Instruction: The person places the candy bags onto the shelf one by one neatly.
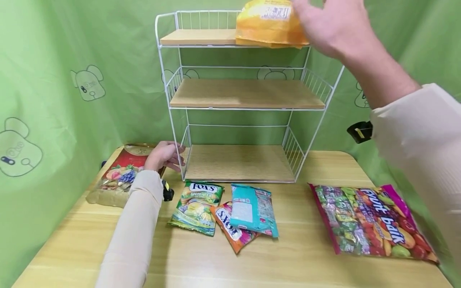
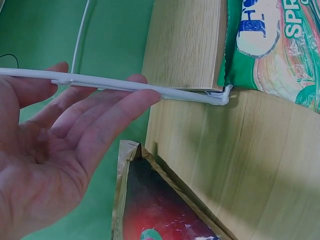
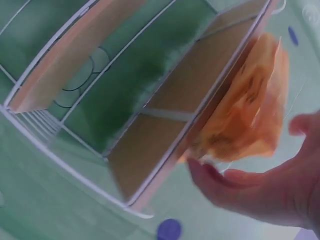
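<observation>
A white wire rack with wooden shelves (image 1: 247, 93) stands on the table. My left hand (image 1: 167, 155) is at its lower left front post (image 2: 110, 84), fingers nearly straight and lying along and across the post. A yellow-orange bag (image 1: 270, 24) lies on the top shelf, its barcode side facing front. Beside the right end of this bag is my right hand (image 1: 336, 26), raised to the top shelf. In the blurred right wrist view, thumb and fingers stand apart, the fingertips close to the orange bag's corner (image 3: 245, 115); whether they touch it I cannot tell.
Left of the rack lies a red-and-gold bag with fruit pictures (image 1: 124, 174). In front are a green Fox's bag (image 1: 198, 208), an orange Fox's bag (image 1: 230, 230) and a teal bag (image 1: 248, 208) overlapping it. A large pink Fruit balk bag (image 1: 374, 222) lies at right.
</observation>
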{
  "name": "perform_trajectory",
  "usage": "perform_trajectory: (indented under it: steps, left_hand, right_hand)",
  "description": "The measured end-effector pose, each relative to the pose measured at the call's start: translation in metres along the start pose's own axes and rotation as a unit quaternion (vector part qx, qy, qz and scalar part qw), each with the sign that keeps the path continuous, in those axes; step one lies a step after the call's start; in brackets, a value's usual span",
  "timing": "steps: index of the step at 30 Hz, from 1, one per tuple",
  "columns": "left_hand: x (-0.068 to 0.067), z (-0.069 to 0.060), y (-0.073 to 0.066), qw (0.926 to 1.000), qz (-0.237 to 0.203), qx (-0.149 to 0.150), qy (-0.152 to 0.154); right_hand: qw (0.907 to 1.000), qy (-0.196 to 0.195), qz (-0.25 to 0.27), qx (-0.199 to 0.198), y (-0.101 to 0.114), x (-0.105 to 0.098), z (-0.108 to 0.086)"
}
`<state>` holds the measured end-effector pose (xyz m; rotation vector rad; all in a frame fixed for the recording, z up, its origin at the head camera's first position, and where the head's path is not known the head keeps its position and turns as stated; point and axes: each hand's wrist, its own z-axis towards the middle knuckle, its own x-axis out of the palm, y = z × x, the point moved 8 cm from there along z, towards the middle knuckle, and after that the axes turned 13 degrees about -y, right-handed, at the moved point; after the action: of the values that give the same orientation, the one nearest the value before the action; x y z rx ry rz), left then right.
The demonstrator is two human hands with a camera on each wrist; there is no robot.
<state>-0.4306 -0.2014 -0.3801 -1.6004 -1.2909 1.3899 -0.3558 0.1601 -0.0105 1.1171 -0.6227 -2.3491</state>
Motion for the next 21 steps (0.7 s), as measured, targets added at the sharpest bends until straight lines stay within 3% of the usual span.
perform_trajectory:
  steps: [4,7,12,21]
  left_hand:
    - [-0.001,0.001,0.001,1.0000,-0.002,0.001,0.002]
    - [-0.002,0.001,0.001,1.0000,-0.003,0.001,0.002]
    - [-0.002,-0.001,0.002,1.0000,-0.003,0.002,0.003]
    - [-0.001,-0.003,0.003,1.0000,-0.001,0.002,0.003]
  right_hand:
    - [0.9936,0.010,-0.093,-0.062,0.012,0.009,-0.018]
    - [0.9869,0.024,-0.129,-0.095,0.017,0.018,-0.029]
    - [0.9881,0.029,-0.117,-0.096,0.016,0.028,-0.036]
    - [0.9897,0.022,-0.108,-0.091,0.015,0.033,-0.031]
